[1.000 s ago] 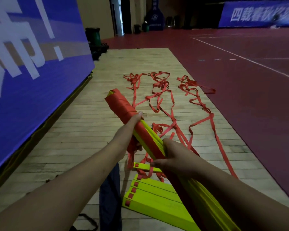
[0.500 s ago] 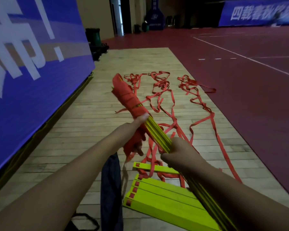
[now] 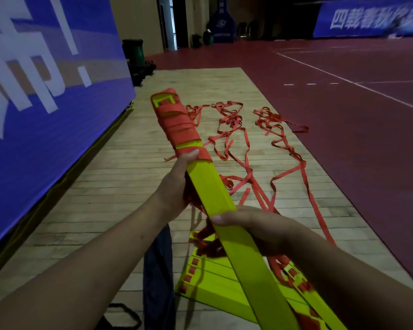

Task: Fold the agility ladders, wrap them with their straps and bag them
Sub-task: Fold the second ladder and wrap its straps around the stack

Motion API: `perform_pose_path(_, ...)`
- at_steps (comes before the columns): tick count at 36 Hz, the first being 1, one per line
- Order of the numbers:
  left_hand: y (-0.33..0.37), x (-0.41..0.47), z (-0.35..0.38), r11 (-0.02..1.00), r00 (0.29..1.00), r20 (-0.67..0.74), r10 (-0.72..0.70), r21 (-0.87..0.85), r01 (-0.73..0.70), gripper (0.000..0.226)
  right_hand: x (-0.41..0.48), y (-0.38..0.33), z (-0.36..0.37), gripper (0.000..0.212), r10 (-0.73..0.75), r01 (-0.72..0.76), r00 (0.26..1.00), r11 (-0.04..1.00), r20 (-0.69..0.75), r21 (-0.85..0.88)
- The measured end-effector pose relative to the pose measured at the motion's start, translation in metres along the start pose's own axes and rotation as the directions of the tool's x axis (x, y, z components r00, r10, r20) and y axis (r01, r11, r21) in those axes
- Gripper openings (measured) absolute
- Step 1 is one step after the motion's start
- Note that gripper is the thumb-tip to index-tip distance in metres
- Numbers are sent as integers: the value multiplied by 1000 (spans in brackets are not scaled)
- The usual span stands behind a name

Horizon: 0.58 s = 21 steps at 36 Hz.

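Two hands clasp the folded ladder [image 3: 215,186], which slants toward eleven o'clock, left hand [image 3: 174,186] pinning the red strap wrap [image 3: 179,125], right hand [image 3: 255,229] lower; wrapping seems midway, so the next turn likely needs steady tension.

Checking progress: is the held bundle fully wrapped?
Partly. On the bundle, red strap covers only the far end; between left hand and right hand it's bare.
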State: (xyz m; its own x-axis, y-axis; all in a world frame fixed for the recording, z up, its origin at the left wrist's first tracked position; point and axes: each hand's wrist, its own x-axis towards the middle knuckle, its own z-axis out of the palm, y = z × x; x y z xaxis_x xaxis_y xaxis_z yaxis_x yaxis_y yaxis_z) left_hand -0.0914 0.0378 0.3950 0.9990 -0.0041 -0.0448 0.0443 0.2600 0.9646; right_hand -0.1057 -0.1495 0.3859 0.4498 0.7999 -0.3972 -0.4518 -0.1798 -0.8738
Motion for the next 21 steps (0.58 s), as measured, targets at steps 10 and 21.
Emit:
perform_pose_path(10, 7, 4, -21, 837, 980, -105, -170, 510, 200, 73, 0, 0, 9, 24, -120, 42, 925, 975, -361, -217)
perform_pose_path(21, -30, 8, -7, 883, 983, -135, -128, 435, 175, 60, 15, 17, 21, 26, -403, -359, 676, 551, -617, -753)
